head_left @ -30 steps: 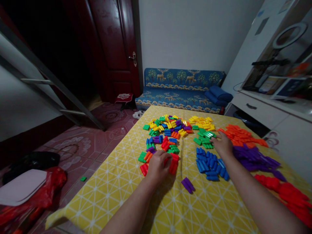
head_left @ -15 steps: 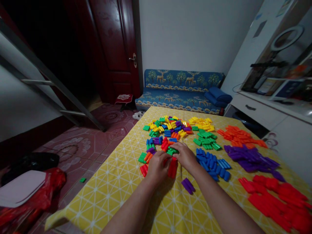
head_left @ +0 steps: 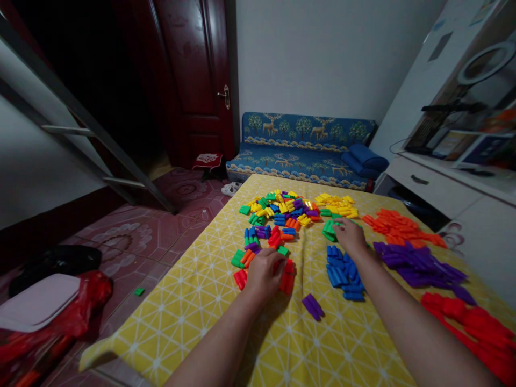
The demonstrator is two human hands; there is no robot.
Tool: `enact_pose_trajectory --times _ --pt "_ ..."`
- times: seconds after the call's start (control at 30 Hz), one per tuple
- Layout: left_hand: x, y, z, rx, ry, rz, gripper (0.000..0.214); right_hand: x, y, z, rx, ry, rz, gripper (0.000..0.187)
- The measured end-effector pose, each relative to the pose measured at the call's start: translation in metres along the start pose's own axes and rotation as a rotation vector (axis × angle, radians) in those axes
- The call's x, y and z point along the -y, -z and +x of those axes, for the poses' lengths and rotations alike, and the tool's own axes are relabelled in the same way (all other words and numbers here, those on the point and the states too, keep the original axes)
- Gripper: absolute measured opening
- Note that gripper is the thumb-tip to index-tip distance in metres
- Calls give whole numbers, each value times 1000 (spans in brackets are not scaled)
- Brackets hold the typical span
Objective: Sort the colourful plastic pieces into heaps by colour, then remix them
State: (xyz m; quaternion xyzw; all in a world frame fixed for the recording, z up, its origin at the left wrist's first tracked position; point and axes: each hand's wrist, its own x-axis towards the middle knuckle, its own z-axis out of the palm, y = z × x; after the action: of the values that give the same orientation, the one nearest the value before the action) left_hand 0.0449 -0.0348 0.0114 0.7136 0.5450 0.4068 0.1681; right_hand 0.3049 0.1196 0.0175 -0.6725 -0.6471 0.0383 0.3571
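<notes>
Yellow tablecloth [head_left: 193,306], right hand [head_left: 351,236] obscuring green pile [head_left: 329,231], grip unclear

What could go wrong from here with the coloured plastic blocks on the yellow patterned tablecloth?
1. The right forearm passes between the pile of blue tubular plastic blocks and the heap of purple plastic blocks; it might brush and mix them.
2. The right hand, at the green plastic blocks, could push some into the neighbouring yellow plastic blocks.
3. A small green piece on the floor might be overlooked.

Left hand [head_left: 264,273], right hand [head_left: 350,237] bare; left forearm [head_left: 220,338], right forearm [head_left: 415,309] also bare, smooth in outline, narrowing forward.
</notes>
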Motion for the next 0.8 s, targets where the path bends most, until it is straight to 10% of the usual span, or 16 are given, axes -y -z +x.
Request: enact_pose_trajectory --times 0.23,0.5,0.67,0.8 --pt "0 -1 0 -11 -2 12 21 11 15 -22 -159 132 26 40" --pt "9 5 1 -182 13 177 16 81 31 -140 548 169 -103 46" --pt "9 32 6 -282 162 318 18 94 36 -167 642 201 -139 61" --pt "22 60 4 -110 385 382 48 110 25 -169 579 161 -88 67"
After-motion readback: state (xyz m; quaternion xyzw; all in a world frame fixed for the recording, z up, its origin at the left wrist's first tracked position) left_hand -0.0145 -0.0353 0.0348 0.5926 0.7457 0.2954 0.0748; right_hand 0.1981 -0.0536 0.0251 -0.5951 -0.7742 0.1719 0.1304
